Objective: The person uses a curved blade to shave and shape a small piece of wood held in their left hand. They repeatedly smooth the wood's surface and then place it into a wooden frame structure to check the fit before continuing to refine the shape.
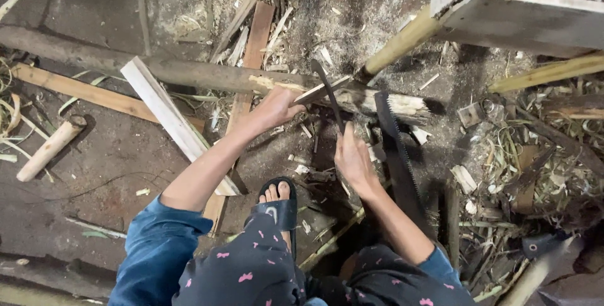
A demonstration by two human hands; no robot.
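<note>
Left hand (274,109) closed on a thin wood strip (321,90) lying on the log (207,74); right hand (353,158) apparently gripping the curved knife (328,92) just beside those fingers. We judge a slip could cut them. A saw (396,148) crowds the right; the floor (107,148) at left offers room.

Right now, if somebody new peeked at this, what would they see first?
Probably the two hands in the middle: the right hand grips a dark curved blade, and the left hand holds a thin wood strip against a long log. Next, the toothed saw lying right of the hands, and wood chips scattered all over the ground.
</note>
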